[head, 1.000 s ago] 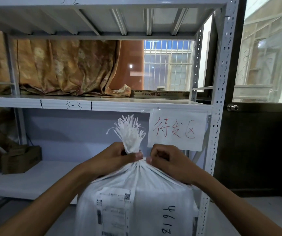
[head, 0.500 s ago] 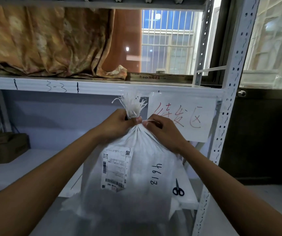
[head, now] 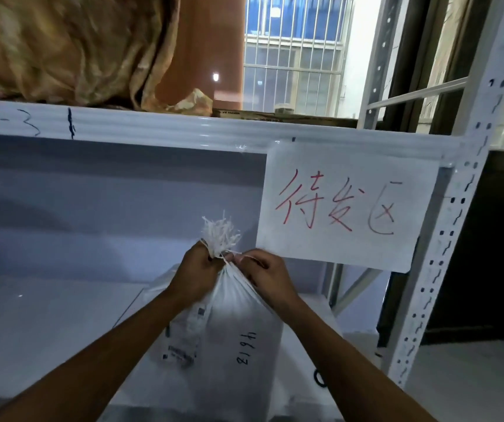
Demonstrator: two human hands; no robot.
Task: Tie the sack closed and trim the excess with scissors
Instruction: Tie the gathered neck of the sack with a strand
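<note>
White woven sack (head: 238, 324): left hand (head: 197, 275) clenches its neck, right hand (head: 270, 277) pinches string (head: 235, 253) beside it; cinching tight seems wise.

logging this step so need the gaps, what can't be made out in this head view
- Knot: left hand and right hand cover the sack neck in the head view; whether the string is knotted cannot be told.
- Scissors: only one black handle loop shows, the sack hides the rest.
- Shipping label: blurred, unreadable.
- Sack bottom: cut off by the lower edge.
</note>
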